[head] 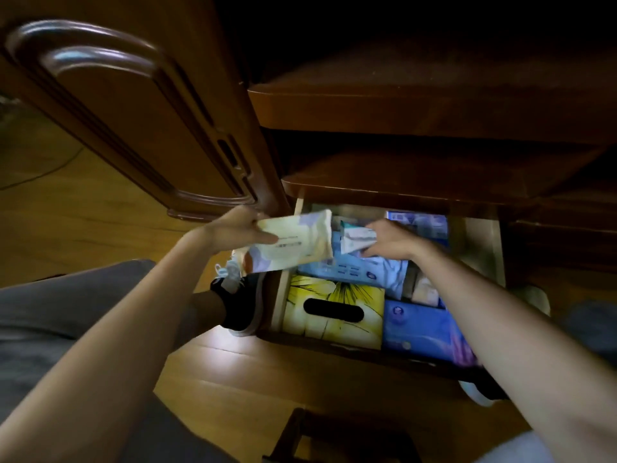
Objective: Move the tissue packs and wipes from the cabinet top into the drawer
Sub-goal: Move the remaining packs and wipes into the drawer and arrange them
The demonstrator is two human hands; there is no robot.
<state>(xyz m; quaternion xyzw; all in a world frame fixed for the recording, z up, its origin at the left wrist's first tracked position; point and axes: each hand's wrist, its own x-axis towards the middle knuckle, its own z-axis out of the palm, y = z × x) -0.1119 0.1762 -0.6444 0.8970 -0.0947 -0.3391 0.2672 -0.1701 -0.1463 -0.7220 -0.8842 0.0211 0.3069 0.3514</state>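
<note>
Over the open wooden drawer (278, 295), the left hand (233, 228) grips a pale yellow soft wipes pack (293, 242) above its left edge; the right hand (390, 238) clutches a small white-and-teal tissue pack (355, 238) near the back edge, above blue packs (354, 267).

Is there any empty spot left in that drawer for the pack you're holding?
Hardly. The drawer's front is crowded: yellow tissue box beside blue pack, more blue packs behind. The only bare strip seems to run along the right wall, beside the right hand. The left hand's cream pack would likely lie on top.
</note>
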